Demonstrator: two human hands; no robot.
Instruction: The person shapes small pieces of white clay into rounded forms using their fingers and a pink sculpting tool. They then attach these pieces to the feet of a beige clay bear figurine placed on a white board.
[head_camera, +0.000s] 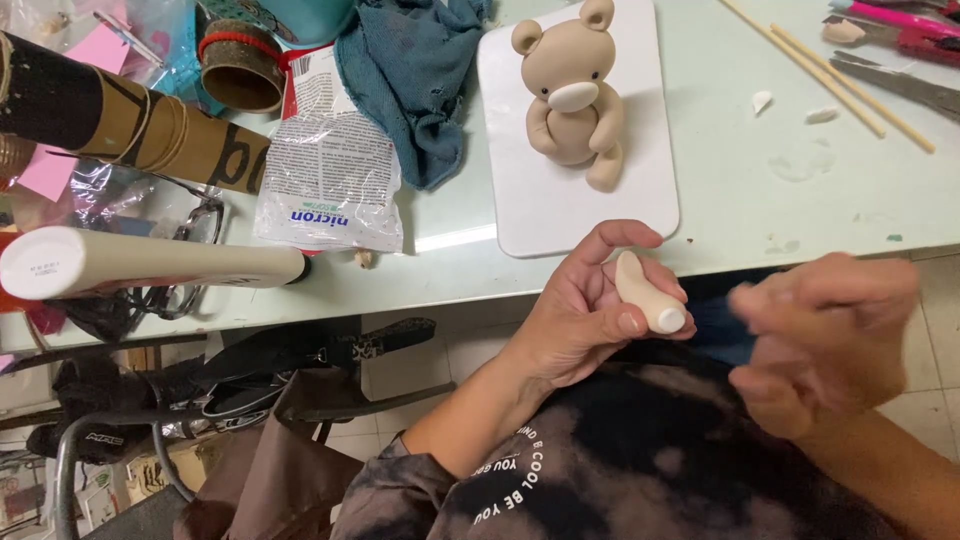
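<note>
two hands at the counter (760, 230) edge — left grip (590, 310) curled around a pale clay roll (645, 292); right grip (820, 340) just beside, blurred, cannot tell its state — clay bear (572, 90) beyond.

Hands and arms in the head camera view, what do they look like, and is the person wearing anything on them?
Both hands are bare: no gloves, rings or watch show. The left hand is sharp in the picture; its forearm is uncovered up to a pushed-up sleeve of a dark, bleach-mottled top with white lettering in an arc. The right hand is blurred, so fine detail cannot be told; its forearm also looks uncovered.
</note>
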